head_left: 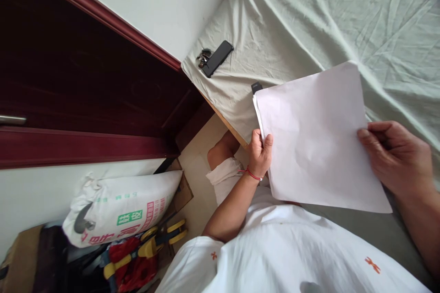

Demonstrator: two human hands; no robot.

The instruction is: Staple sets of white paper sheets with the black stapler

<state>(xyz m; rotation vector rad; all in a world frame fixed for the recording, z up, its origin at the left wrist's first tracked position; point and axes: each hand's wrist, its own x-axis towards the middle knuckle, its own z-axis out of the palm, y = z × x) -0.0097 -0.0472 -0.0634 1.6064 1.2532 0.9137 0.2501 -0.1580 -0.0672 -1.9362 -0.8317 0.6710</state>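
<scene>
1. A sheaf of plain white, rectangular paper sheets (314, 142) spans the space between a person's two hands, tilted above the near part of a bed covered in wrinkled pale-green cloth (388, 23).
2. The left hand (260, 153), a thin red cord bracelet (253, 175) at its wrist, grips the sheaf's left edge, thumb on top.
3. The right hand (398, 158), well apart from the left, pinches the opposite edge between thumb and fingers.
4. A small black object (256, 87), partly hidden, shows just beside the sheaf's upper left corner.
5. Farther off, beyond the left hand, a black rectangular phone (218, 58) lies beside a bunch of metal keys (203, 56).
</scene>
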